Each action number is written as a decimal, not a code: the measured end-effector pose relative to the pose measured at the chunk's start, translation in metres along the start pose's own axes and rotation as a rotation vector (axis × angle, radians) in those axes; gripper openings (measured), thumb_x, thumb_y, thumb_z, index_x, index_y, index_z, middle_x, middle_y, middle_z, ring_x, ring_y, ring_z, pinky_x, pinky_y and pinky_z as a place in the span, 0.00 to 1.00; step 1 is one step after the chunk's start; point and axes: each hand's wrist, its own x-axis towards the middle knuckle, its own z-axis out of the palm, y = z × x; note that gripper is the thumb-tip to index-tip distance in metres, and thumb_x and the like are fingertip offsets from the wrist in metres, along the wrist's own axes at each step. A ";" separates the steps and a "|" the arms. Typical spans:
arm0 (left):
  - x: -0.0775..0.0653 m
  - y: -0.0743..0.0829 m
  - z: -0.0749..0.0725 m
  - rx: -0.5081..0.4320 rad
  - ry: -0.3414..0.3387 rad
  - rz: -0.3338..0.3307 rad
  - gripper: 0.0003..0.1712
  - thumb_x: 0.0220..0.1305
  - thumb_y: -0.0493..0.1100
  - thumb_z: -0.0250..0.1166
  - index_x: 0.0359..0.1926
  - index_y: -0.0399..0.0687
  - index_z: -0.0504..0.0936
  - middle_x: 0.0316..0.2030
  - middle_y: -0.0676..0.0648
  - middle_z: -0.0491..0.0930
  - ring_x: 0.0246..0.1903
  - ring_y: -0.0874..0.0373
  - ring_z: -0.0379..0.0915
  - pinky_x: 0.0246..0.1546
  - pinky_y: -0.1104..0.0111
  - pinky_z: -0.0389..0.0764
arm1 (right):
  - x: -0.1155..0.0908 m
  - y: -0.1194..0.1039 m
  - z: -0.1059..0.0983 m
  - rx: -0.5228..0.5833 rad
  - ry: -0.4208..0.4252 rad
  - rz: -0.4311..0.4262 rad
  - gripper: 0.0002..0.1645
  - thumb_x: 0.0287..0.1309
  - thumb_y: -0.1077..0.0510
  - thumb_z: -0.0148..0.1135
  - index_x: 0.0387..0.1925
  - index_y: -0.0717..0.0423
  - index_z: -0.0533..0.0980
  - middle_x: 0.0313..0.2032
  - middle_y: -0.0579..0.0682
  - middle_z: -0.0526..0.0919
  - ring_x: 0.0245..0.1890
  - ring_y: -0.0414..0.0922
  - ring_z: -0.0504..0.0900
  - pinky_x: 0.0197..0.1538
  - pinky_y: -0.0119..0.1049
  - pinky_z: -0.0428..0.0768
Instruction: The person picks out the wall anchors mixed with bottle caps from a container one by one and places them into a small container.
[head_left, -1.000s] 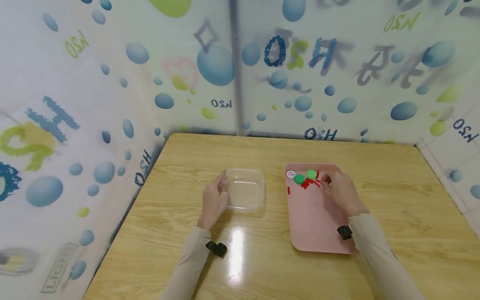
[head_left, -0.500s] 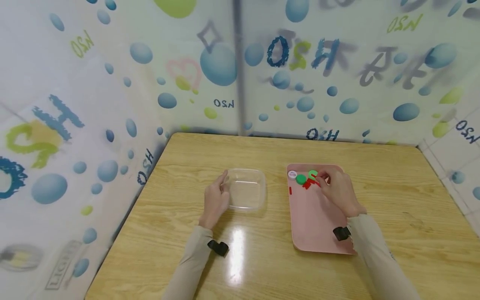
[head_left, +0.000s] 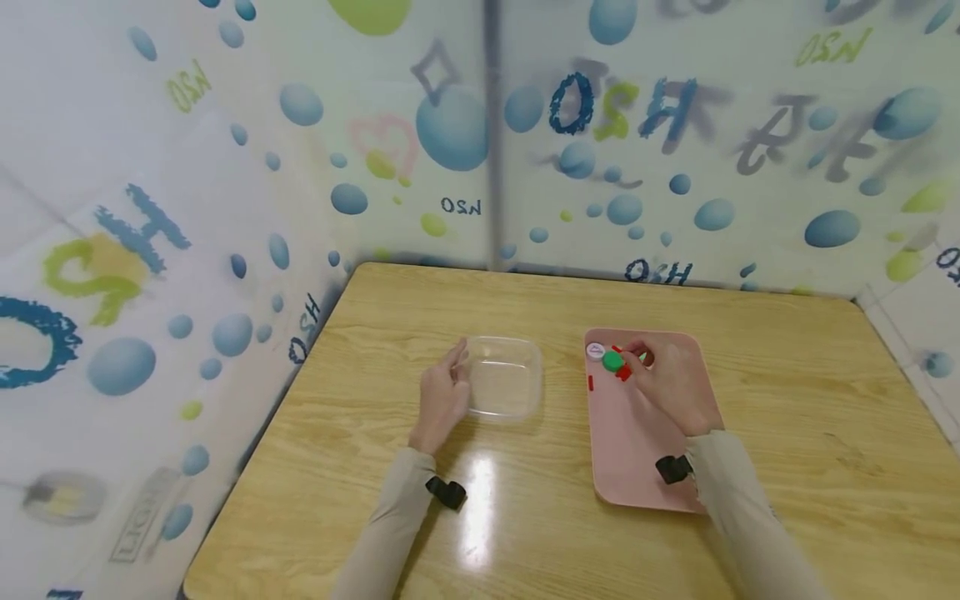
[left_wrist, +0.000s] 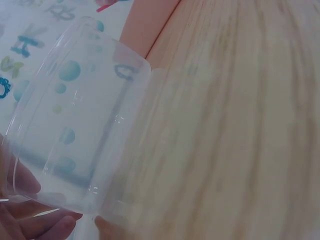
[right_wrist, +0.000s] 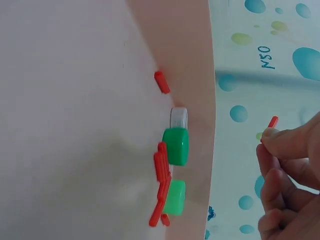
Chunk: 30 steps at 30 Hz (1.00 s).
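Note:
My left hand holds a clear plastic container by its left side, fingertips at the rim in the left wrist view. Over the pink tray, my right hand pinches a small red stick between thumb and index finger. Below that hand lie several more red sticks, bunched against a dark green cap and a light green cap. A small round white piece sits in the tray's far left corner. One lone red stick rests along the left wall.
Container and tray stand apart on a wood-grain table. A wall printed with blue bubbles closes off the table's far side, and another runs along the left. Each wrist wears a small black camera.
The right hand has risen from the pile and shifted slightly left with a red stick pinched in it. The left hand stays at the container. The head view has turned a little left.

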 end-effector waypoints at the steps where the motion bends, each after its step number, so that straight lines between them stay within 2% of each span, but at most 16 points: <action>1: 0.000 0.000 0.000 -0.003 -0.001 -0.001 0.30 0.68 0.32 0.50 0.70 0.44 0.73 0.55 0.39 0.84 0.14 0.64 0.55 0.16 0.72 0.62 | 0.000 -0.001 0.002 0.019 -0.006 0.004 0.05 0.63 0.58 0.68 0.39 0.54 0.86 0.34 0.52 0.88 0.31 0.47 0.80 0.30 0.35 0.80; 5: 0.000 0.000 0.001 -0.019 -0.005 0.003 0.29 0.68 0.32 0.50 0.70 0.43 0.73 0.56 0.38 0.84 0.11 0.66 0.49 0.12 0.74 0.58 | -0.001 -0.005 0.011 0.102 -0.004 -0.014 0.05 0.64 0.60 0.67 0.40 0.56 0.83 0.35 0.53 0.86 0.31 0.47 0.78 0.32 0.31 0.79; 8: 0.000 0.000 0.001 -0.019 -0.006 0.012 0.29 0.68 0.31 0.50 0.70 0.42 0.73 0.56 0.37 0.84 0.10 0.67 0.47 0.11 0.74 0.56 | 0.000 -0.008 0.018 0.143 0.015 -0.039 0.06 0.64 0.61 0.67 0.41 0.57 0.82 0.37 0.54 0.85 0.34 0.48 0.77 0.36 0.31 0.77; 12: 0.000 0.001 0.000 -0.012 -0.001 0.016 0.29 0.69 0.31 0.50 0.69 0.42 0.73 0.55 0.37 0.84 0.10 0.67 0.46 0.11 0.75 0.55 | 0.001 -0.014 0.023 0.163 0.035 -0.063 0.06 0.64 0.62 0.67 0.42 0.58 0.82 0.39 0.55 0.86 0.36 0.48 0.78 0.38 0.33 0.78; 17: 0.000 0.002 0.000 0.003 0.009 0.006 0.28 0.69 0.31 0.51 0.69 0.42 0.74 0.55 0.38 0.84 0.13 0.65 0.49 0.15 0.73 0.59 | 0.004 -0.022 0.026 0.186 0.031 -0.087 0.06 0.65 0.61 0.66 0.42 0.57 0.83 0.39 0.54 0.87 0.33 0.46 0.78 0.36 0.29 0.77; 19: 0.000 0.002 -0.001 0.005 0.009 0.001 0.28 0.69 0.31 0.51 0.69 0.43 0.74 0.54 0.38 0.85 0.14 0.64 0.51 0.16 0.73 0.60 | 0.005 -0.025 0.026 0.203 0.026 -0.100 0.07 0.65 0.60 0.66 0.42 0.57 0.84 0.38 0.53 0.87 0.32 0.46 0.78 0.35 0.30 0.77; 23: 0.000 0.003 -0.001 0.003 0.002 -0.004 0.29 0.69 0.31 0.50 0.70 0.43 0.73 0.55 0.38 0.84 0.13 0.64 0.50 0.15 0.73 0.59 | 0.008 -0.031 0.029 0.223 0.019 -0.128 0.07 0.64 0.61 0.67 0.43 0.58 0.84 0.36 0.52 0.87 0.33 0.45 0.77 0.37 0.39 0.80; 25: -0.001 0.003 -0.002 -0.003 -0.003 -0.007 0.29 0.69 0.32 0.50 0.70 0.43 0.73 0.55 0.38 0.84 0.13 0.64 0.49 0.14 0.73 0.58 | 0.009 -0.035 0.031 0.226 0.008 -0.133 0.06 0.64 0.61 0.68 0.42 0.57 0.84 0.36 0.51 0.87 0.33 0.45 0.77 0.37 0.40 0.80; 30: -0.001 0.003 -0.003 -0.015 -0.007 -0.012 0.29 0.69 0.32 0.50 0.70 0.42 0.72 0.55 0.37 0.84 0.12 0.65 0.47 0.13 0.73 0.57 | 0.012 -0.043 0.037 0.250 -0.031 -0.127 0.05 0.64 0.60 0.67 0.40 0.56 0.84 0.35 0.51 0.86 0.33 0.45 0.77 0.34 0.30 0.76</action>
